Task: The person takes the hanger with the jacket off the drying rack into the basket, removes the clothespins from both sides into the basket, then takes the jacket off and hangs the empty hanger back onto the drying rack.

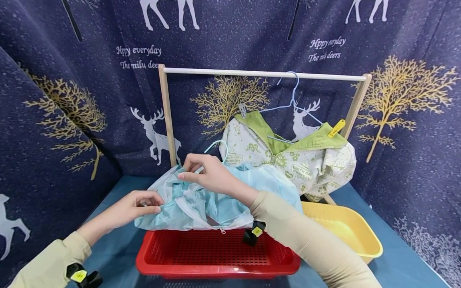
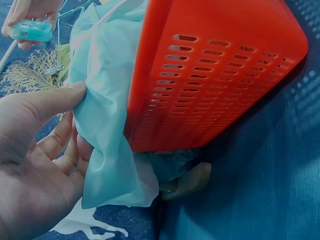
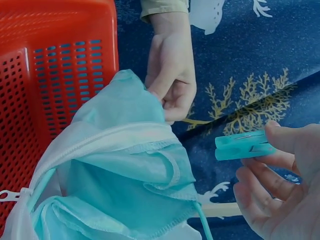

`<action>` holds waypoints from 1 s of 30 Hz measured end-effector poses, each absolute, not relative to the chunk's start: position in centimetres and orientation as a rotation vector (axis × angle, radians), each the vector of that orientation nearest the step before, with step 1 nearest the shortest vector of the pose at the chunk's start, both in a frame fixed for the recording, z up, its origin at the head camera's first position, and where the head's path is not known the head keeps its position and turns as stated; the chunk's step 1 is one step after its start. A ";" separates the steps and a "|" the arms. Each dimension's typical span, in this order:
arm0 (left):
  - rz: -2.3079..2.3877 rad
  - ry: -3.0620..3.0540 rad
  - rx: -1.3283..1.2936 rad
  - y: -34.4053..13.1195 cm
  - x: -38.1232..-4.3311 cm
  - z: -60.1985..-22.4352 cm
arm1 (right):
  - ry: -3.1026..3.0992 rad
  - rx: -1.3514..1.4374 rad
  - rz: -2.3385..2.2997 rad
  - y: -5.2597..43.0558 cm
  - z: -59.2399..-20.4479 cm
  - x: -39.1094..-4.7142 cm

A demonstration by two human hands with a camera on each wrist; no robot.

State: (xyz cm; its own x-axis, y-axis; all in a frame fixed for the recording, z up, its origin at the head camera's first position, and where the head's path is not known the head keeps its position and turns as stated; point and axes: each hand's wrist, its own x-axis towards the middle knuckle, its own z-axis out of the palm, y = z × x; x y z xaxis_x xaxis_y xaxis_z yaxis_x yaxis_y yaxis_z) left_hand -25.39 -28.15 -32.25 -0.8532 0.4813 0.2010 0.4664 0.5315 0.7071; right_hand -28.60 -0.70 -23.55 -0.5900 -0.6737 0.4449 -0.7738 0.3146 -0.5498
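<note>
A light blue jacket (image 1: 270, 184) with a white zipper lies over the back of the red basket (image 1: 216, 270). The hook of a pale hanger (image 1: 226, 149) rises from its collar, while the rest is covered by fabric. My left hand (image 1: 135, 206) pinches the jacket's left edge, thumb in front and fingers behind, as the left wrist view shows. Above that edge, my right hand (image 1: 210, 176) holds a teal clothespin (image 3: 245, 146) between thumb and fingers, apart from the fabric in the right wrist view.
Behind stands a wooden rack with a white rail (image 1: 245, 73). From it hangs a green and white printed jacket (image 1: 299, 164) on a blue hanger (image 1: 293, 90), with a grey clip (image 1: 243, 110) and yellow clothespin (image 1: 336, 128). A yellow basin (image 1: 360, 240) sits right of the basket.
</note>
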 end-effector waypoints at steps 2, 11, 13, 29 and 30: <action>1.256 2.734 0.834 -28.2 -25.4 -32.3 | -2.442 1.328 1.144 -0.4 -23.4 -28.5; 1.245 2.756 0.830 -28.2 -25.4 -32.5 | -2.502 1.240 1.233 0.8 -23.5 -28.1; 1.243 2.762 0.823 -28.2 -25.4 -32.5 | -2.504 1.228 1.249 1.0 -23.5 -28.0; 1.238 2.752 0.802 -28.2 -25.3 -32.6 | -2.470 1.048 1.371 4.1 -23.4 -28.1; 1.239 2.751 0.803 -28.2 -25.3 -32.6 | -2.474 1.034 1.381 4.4 -23.3 -28.1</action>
State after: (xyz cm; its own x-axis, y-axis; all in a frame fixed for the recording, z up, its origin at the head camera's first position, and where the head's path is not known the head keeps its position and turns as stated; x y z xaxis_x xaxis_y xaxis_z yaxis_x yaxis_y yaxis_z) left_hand -25.30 -28.22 -32.56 -0.8676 0.4606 0.1875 0.4456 0.5528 0.7042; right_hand -28.09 4.40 -23.34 -0.7577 -0.5030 0.4158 -0.6179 0.3482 -0.7049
